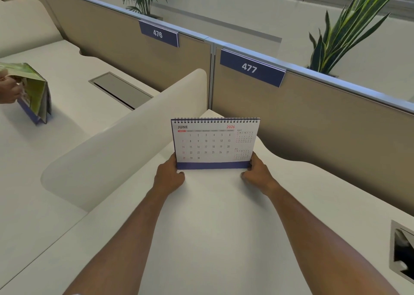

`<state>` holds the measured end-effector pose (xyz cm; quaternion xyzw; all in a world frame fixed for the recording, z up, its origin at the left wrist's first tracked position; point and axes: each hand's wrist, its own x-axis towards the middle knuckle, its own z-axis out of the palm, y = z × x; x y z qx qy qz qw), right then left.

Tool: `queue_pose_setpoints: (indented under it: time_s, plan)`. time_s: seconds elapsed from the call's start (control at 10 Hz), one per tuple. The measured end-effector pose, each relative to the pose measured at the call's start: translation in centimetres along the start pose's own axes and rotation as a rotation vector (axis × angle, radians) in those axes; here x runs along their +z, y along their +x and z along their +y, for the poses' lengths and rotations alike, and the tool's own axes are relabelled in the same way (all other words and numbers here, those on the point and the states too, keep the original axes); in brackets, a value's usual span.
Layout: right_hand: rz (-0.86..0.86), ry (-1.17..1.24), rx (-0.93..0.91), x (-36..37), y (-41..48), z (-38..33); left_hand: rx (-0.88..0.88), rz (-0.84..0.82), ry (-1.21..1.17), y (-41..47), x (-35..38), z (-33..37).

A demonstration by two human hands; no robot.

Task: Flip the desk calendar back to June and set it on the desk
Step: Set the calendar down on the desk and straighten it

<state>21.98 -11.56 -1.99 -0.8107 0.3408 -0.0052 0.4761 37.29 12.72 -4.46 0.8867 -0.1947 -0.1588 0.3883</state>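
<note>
A spiral-bound desk calendar (214, 142) stands upright on the white desk (215, 223), its front page reading JUNE 2026 above a blue base strip. My left hand (170, 176) grips its lower left corner and my right hand (257, 173) grips its lower right corner. The calendar's base looks level with the desk surface; I cannot tell whether it rests fully on it.
A white curved divider (125, 138) rises left of the calendar. Beige partitions with labels 476 (158, 33) and 477 (249, 68) stand behind. On the neighbouring desk another person's hand (9, 88) holds a second calendar (35, 95). A cable hatch (402, 254) opens at right.
</note>
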Motion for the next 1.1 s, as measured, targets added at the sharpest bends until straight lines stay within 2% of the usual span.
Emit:
queue_pose_setpoints:
  time_s: [0.2, 0.4, 0.5, 0.9, 1.1]
  plan:
    - [-0.007, -0.025, 0.032, 0.1, 0.2, 0.0, -0.012, 0.019, 0.016, 0.1, 0.3, -0.1]
    - [-0.014, -0.046, 0.079, 0.2, 0.4, 0.1, 0.008, 0.202, -0.078, -1.8, 1.5, 0.0]
    - [-0.030, -0.052, 0.093, 0.1, 0.6, 0.0, 0.020, 0.223, -0.060, -2.1, 2.0, 0.3]
    - [-0.059, -0.006, 0.127, 0.2, 0.4, -0.3, 0.004, 0.213, -0.005, -1.6, 1.9, 0.7]
    - [0.035, 0.129, 0.061, 0.3, -0.8, 0.5, -0.032, 0.163, -0.121, -1.5, 1.3, 0.3]
